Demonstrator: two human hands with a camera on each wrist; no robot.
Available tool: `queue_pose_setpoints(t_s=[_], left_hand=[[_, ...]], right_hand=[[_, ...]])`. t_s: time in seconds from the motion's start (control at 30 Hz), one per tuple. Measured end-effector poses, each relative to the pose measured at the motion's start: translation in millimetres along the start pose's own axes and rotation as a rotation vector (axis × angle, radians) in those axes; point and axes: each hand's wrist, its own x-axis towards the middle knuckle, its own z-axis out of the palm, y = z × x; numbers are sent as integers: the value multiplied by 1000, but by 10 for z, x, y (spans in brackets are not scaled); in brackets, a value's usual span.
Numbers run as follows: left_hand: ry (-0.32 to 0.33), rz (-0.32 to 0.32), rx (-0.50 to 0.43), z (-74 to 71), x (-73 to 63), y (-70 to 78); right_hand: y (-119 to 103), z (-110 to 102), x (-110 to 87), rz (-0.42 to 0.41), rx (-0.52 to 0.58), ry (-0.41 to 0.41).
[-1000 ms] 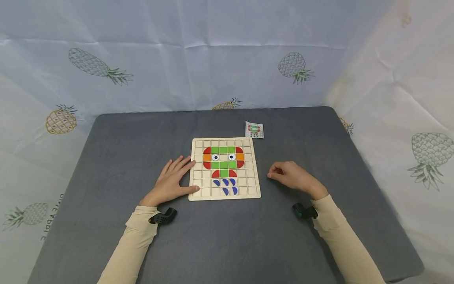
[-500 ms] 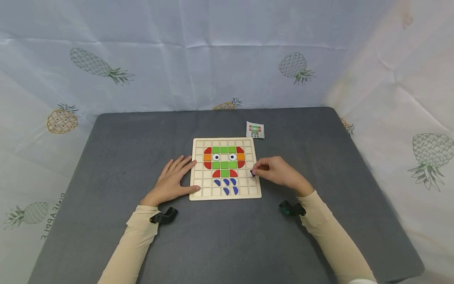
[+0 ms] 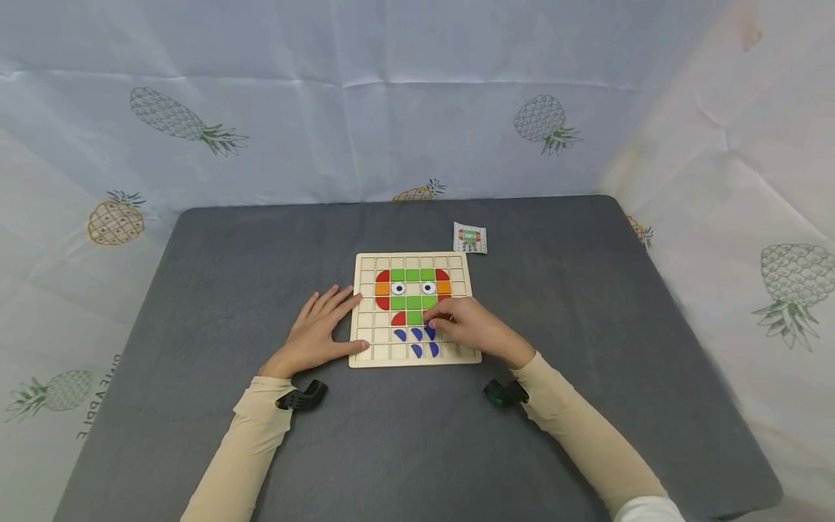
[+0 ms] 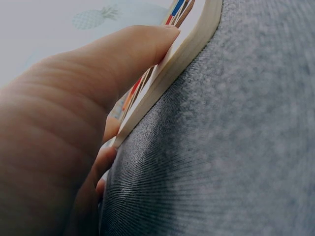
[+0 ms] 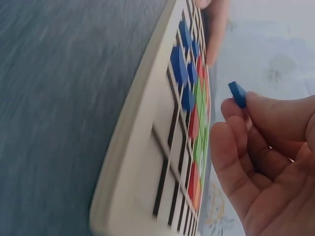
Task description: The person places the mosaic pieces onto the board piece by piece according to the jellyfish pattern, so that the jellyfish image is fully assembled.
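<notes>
A square wooden grid board [image 3: 381,352] bears red, green and orange tiles, two eye tiles and several blue half-round tiles [image 3: 417,351]. My left hand [image 3: 313,337] lies with fingers spread at the board's left side, its thumb resting on the lower left rim. Over the lower right part of the board is my right hand [image 3: 479,326]. Between thumb and fingertip it pinches one blue half-round tile [image 5: 237,93], which shows raised above the board in the right wrist view. That hand covers part of the red tiles at the right.
A small printed card [image 3: 470,238] with a similar coloured pattern lies beyond the board's top right corner. The board sits on a dark grey table [image 3: 404,442]. A pale cloth with pineapple prints [image 3: 417,138] hangs behind the table and at its sides.
My right hand has come from the table right of the board, leftward over the board, with the blue tile in its pinch. The left hand stays at the board's left edge.
</notes>
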Motion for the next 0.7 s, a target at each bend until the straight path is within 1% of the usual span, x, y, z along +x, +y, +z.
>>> queue_pose_setpoints(t_s=[0.2, 0.33, 0.5, 0.7], left_hand=[[8, -2, 2, 15, -8, -1], [8, -3, 7, 18, 0, 0], [5, -5, 13, 13, 16, 2], [2, 0, 11, 8, 19, 3]], right_hand=[[-118, 140, 122, -36, -3, -57], [-186, 233, 170, -23, -41, -74], [-278, 325, 194, 24, -135, -43], [-344, 431, 207, 98, -184, 18]])
